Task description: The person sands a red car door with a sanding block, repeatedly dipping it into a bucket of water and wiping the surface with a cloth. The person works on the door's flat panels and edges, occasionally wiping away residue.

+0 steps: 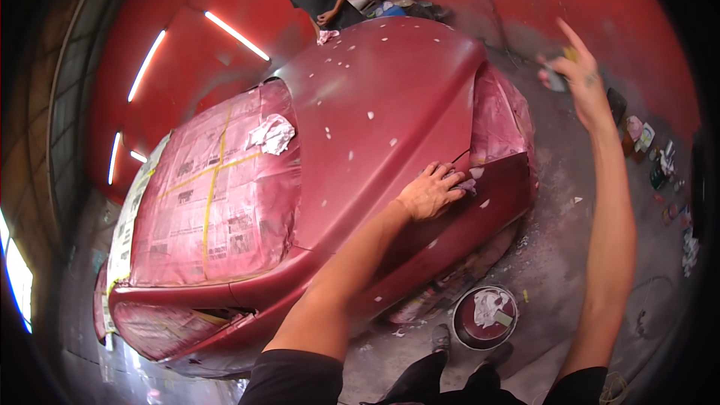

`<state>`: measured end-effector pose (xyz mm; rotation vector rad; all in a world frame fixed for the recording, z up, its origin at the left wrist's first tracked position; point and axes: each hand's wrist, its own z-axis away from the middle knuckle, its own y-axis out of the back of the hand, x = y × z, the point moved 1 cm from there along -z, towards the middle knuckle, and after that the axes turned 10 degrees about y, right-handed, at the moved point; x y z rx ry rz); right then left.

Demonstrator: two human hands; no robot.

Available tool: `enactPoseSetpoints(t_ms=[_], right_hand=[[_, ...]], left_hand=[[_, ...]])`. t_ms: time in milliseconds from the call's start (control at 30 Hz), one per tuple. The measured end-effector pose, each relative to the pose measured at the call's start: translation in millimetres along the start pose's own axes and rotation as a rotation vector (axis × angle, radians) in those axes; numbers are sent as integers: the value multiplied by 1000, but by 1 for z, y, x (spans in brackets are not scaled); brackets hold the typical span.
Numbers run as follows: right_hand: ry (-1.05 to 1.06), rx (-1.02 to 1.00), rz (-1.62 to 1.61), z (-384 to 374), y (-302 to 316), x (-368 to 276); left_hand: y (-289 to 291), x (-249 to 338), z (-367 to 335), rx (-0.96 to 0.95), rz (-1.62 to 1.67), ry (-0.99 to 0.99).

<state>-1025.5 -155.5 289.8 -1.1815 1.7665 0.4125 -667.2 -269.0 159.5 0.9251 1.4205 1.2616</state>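
Note:
A dull red car body fills the middle, its hood dotted with pale patches. My left hand presses down on the front fender beside the masked headlight opening. Its bent fingers rest over a small greyish-purple piece, mostly hidden, whose kind I cannot make out. Raised off the car at the upper right, my right hand points its index finger upward. Between its thumb and other fingers sits a small grey pad, somewhat blurred, with a bit of yellow above it.
Taped paper covers the windshield, with a crumpled white cloth on it. Near my feet stands a round bucket with a rag on top. Another person stands across the car, a pink rag near one hand. Litter lines the right wall.

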Motion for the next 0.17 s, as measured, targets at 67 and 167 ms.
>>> enactPoseSetpoints(t_ms=[67,167], right_hand=[[-104,253,43,34,59,47],[-288,370,176,98,121,119]], left_hand=[[1,3,-1,-2,32,19],[13,8,3,-68,-1,53]])
